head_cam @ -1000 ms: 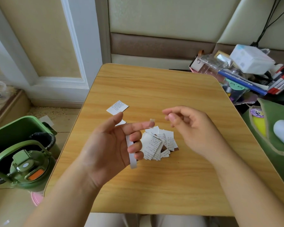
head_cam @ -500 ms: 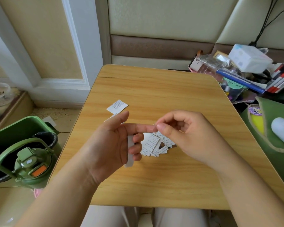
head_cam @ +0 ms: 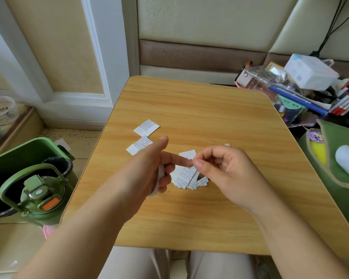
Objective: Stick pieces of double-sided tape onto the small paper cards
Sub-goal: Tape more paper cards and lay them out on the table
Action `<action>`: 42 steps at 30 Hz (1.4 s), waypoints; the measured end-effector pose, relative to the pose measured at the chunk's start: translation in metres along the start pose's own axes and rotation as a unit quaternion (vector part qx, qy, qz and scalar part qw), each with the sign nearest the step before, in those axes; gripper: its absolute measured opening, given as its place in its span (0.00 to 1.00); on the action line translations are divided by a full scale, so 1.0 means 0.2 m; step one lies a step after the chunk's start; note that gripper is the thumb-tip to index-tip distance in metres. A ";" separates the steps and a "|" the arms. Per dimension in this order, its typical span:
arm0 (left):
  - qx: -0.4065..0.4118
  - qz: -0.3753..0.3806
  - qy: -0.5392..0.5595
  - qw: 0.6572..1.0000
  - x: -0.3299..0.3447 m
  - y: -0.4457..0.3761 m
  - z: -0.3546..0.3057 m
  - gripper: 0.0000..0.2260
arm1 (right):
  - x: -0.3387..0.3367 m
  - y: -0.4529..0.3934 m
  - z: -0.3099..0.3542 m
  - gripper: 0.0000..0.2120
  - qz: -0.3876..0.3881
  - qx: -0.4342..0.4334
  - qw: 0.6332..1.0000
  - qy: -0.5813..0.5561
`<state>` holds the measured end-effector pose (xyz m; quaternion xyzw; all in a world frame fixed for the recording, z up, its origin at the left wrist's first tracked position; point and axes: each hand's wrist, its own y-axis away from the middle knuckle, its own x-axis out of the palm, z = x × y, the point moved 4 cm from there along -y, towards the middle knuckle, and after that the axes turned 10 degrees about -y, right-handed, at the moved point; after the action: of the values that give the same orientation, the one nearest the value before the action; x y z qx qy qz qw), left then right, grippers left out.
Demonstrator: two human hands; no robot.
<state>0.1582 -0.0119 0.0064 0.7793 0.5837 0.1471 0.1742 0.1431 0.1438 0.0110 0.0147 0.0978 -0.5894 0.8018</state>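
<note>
- Our left hand (head_cam: 147,170) is curling its lower fingers around a white tape strip (head_cam: 159,179), with the index finger pointing right.
- Our right hand (head_cam: 220,168) is pinching at that fingertip — the tape piece is too small to see.
- The paper cards (head_cam: 186,176) are lying in a pile on the table (head_cam: 210,109) under both hands — two more cards (head_cam: 146,127) are lying apart, farther left.

Our left hand (head_cam: 147,168) reaches toward two o'clock, index finger straight, lower fingers curled round a white strip (head_cam: 160,178). Our right hand (head_cam: 226,172), at three o'clock, pinches at that fingertip.
</note>
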 end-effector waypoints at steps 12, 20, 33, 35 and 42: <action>0.063 -0.199 -0.308 0.928 -0.13 -0.15 0.09 0.10 | -0.05 0.04 -0.13 0.13 -0.017 0.095 0.976 -0.194; 0.067 -0.241 -0.527 0.813 -0.05 -0.26 0.22 0.15 | -0.02 -0.07 -0.24 0.37 -0.045 0.043 0.987 0.151; 0.130 -0.269 -0.549 0.781 -0.04 -0.26 0.26 0.17 | 0.04 -0.22 -0.34 0.48 0.019 -0.027 0.965 0.260; 0.135 -0.272 -0.549 0.779 -0.04 -0.26 0.26 0.17 | 0.03 -0.21 -0.36 0.47 0.009 -0.018 0.973 0.232; 0.156 -0.278 -0.556 0.768 -0.03 -0.25 0.26 0.18 | 0.03 -0.22 -0.38 0.46 0.009 -0.015 0.979 0.204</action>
<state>0.1362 -0.0101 -0.0636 0.5450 0.5907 -0.4598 0.3777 0.0920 0.1353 -0.0600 0.1234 0.2681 -0.5654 0.7702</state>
